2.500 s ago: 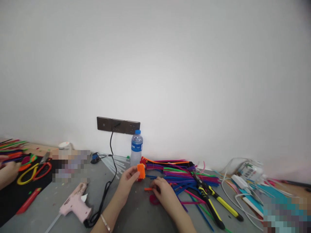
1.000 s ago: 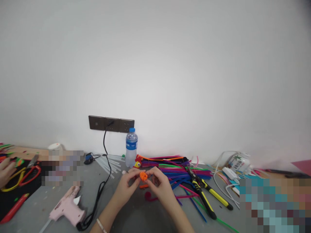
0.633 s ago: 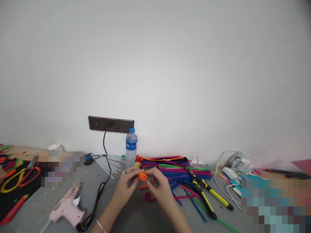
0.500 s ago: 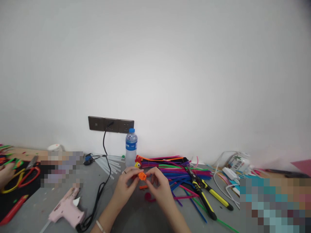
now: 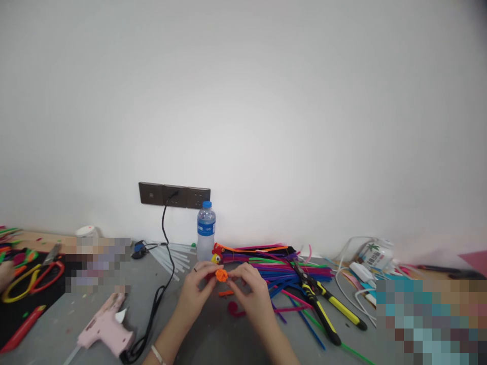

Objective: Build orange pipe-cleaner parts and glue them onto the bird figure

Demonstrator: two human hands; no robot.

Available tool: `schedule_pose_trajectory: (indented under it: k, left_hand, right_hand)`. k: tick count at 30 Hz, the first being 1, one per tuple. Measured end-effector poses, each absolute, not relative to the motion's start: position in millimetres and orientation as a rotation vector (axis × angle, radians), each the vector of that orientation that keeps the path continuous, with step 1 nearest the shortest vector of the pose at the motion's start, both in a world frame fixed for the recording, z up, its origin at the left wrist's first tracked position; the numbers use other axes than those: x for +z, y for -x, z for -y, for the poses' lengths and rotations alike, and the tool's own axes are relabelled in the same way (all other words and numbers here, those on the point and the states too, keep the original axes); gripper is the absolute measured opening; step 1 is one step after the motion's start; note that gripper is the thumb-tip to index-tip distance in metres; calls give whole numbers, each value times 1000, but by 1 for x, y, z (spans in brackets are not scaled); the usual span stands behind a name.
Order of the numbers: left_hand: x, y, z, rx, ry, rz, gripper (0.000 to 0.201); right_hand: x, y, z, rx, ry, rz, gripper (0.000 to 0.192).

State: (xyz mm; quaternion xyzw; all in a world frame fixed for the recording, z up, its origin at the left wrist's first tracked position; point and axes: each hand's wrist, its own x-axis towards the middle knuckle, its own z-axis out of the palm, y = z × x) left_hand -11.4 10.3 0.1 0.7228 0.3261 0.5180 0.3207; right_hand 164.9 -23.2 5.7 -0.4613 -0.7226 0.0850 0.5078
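Between my fingertips is a small bunched orange pipe cleaner [image 5: 221, 275], raised a little above the grey table. My left hand [image 5: 197, 289] pinches it from the left with thumb and forefinger. From the right, my right hand [image 5: 247, 289] closes its thumb and fingers on its edge. A short orange piece [image 5: 225, 293] lies on the table just below the hands, near a magenta pipe cleaner with a coiled end [image 5: 233, 308]. Behind my left hand sits a small red and yellow figure [image 5: 217, 252] with an eye.
A water bottle [image 5: 206, 233] stands by the wall. Right of it lie bundled pipe cleaners [image 5: 304, 272] and yellow-black pliers [image 5: 321, 309]. On the left are a pink glue gun [image 5: 106, 327] with its black cord [image 5: 157, 299], scissors [image 5: 47, 276] and another person's hand [image 5: 5, 274].
The orange bunch has turned slightly between my fingers and shifted a touch left. At the far left, the other person's hand has moved down and outward.
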Motion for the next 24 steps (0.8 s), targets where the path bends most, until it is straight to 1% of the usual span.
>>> schedule_pose_trajectory:
  k: [4,7,17,24]
  left_hand:
    - [0,12,-11,1339,-1928,-848,24]
    - [0,12,-11,1361,-1961,-841,24]
    - [-4,14,-15,1435,-2084,-866,28]
    - [-6,14,-17,1500,-2114,-876,23]
  right_hand:
    - [9,-165,24,144,1189,1798,10]
    - [9,-165,24,105,1218,1810,13]
    - [5,-163,25,19,1200,1801,13]
    - [4,-161,26,-8,1183,1779,16]
